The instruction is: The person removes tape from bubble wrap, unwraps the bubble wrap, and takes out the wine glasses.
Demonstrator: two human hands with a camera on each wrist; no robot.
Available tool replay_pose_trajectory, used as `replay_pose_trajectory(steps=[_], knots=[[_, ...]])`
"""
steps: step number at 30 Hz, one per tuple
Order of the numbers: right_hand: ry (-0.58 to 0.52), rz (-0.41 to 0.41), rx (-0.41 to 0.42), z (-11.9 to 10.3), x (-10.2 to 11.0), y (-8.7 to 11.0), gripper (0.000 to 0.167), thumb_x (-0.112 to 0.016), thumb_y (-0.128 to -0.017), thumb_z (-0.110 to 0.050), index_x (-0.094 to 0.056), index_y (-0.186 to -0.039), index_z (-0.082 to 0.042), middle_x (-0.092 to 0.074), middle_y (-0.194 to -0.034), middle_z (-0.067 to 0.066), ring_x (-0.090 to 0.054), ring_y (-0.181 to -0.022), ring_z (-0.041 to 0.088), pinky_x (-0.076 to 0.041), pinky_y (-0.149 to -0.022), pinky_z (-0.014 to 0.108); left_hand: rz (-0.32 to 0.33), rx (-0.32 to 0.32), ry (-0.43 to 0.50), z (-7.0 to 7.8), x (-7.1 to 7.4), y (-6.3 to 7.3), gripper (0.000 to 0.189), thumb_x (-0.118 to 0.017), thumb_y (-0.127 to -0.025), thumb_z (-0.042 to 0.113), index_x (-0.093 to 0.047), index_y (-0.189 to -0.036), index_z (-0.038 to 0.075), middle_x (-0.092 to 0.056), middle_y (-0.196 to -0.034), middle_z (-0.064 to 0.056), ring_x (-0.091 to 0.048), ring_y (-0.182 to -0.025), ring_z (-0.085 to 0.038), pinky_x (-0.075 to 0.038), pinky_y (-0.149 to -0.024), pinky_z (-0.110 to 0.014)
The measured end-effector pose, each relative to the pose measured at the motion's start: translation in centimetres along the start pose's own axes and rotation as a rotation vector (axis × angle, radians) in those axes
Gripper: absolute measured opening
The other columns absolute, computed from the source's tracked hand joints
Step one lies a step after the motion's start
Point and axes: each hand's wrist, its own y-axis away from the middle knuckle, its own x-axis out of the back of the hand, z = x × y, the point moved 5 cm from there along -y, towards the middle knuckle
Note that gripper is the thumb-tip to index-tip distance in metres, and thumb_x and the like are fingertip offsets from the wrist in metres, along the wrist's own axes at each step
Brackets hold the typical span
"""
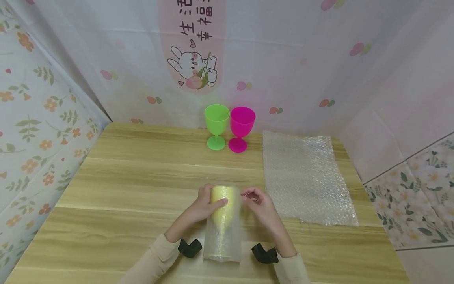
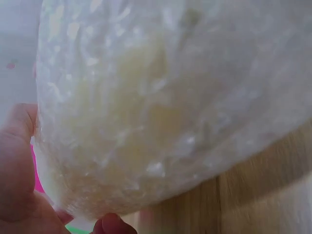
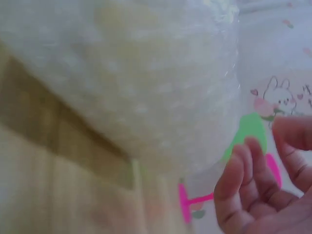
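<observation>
A yellow goblet (image 1: 222, 215) shows through the bubble wrap (image 1: 232, 244) rolled around it, standing in front of me at the near middle of the table. My left hand (image 1: 205, 204) grips this bundle near its top, thumb across the front and fingers behind. In the left wrist view, the wrap (image 2: 146, 112) fills most of the picture. Beside the bundle's upper right edge is my right hand (image 1: 263, 209). The right wrist view shows its fingers (image 3: 228, 183) loosely bent and apart from the thumb, with nothing between them.
A green goblet (image 1: 216, 122) and a magenta goblet (image 1: 242, 123) stand upright side by side at the table's back. A flat sheet of bubble wrap (image 1: 305, 177) lies at the right. A printed curtain (image 1: 283, 59) hangs behind the wooden table (image 1: 134, 189).
</observation>
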Motion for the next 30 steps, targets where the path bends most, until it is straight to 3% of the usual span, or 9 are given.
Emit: replay_pose_trajectory(steps=[5,9,16,21,25,30], knots=[[0.257,-0.009,0.059,-1.6,-0.6,-1.7,0.019,-0.065,-0.087,-0.019,-0.062,-0.103,-0.009,-0.057,-0.103,0.008,-0.052,-0.086,0.017,-0.047,-0.073,0.027,-0.016,0.004,-0.007,0.3,-0.3,-0.1,0.062,-0.064,-0.084,0.04,-0.036,-0.121,-0.001,-0.032,-0.112,-0.02,-0.043,-0.095,-0.029,-0.044,-0.076,-0.039],[0.4,-0.06,0.09,-2.5,-1.2,-2.2,0.014,-0.066,-0.085,-0.012,-0.062,-0.099,-0.012,-0.051,-0.109,0.008,-0.05,-0.088,0.02,-0.046,-0.07,0.029,-0.019,0.012,-0.007,0.1,-0.3,-0.1,0.061,-0.063,-0.084,0.04,-0.037,-0.122,-0.001,-0.034,-0.112,-0.019,-0.042,-0.096,-0.028,-0.044,-0.077,-0.039],[0.519,-0.065,0.068,-3.3,-0.9,-2.5,0.011,-0.062,-0.083,-0.002,-0.063,-0.09,-0.011,-0.056,-0.107,0.008,-0.056,-0.089,0.022,-0.05,-0.071,0.031,-0.023,0.028,0.014,-0.5,0.1,-0.2,0.063,-0.062,-0.085,0.041,-0.036,-0.124,-0.001,-0.035,-0.117,-0.02,-0.041,-0.104,-0.03,-0.043,-0.085,-0.046],[0.598,-0.082,0.101,-3.4,0.1,-2.5,0.017,-0.057,-0.083,0.003,-0.065,-0.09,-0.009,-0.06,-0.098,0.006,-0.056,-0.08,0.017,-0.048,-0.064,0.026,-0.037,0.024,0.044,-1.0,0.3,-0.3,0.062,-0.061,-0.087,0.039,-0.035,-0.126,-0.001,-0.034,-0.119,-0.02,-0.039,-0.109,-0.031,-0.041,-0.089,-0.047],[0.649,-0.105,0.13,-3.1,0.7,-2.5,0.024,-0.054,-0.083,0.006,-0.068,-0.095,-0.01,-0.06,-0.092,0.007,-0.049,-0.071,0.012,-0.043,-0.06,0.022,-0.065,0.05,0.099,-1.5,0.6,-0.1,0.064,-0.06,-0.088,0.038,-0.032,-0.13,-0.001,-0.034,-0.119,-0.02,-0.042,-0.103,-0.028,-0.043,-0.081,-0.037],[0.655,-0.131,0.113,-2.3,1.6,-2.5,0.037,-0.053,-0.085,0.008,-0.067,-0.113,-0.012,-0.054,-0.082,0.005,-0.04,-0.065,0.011,-0.037,-0.055,0.02,-0.09,0.077,0.127,-1.8,1.1,0.4,0.068,-0.058,-0.089,0.037,-0.027,-0.136,-0.001,-0.04,-0.107,-0.017,-0.046,-0.084,-0.02,-0.039,-0.066,-0.027]])
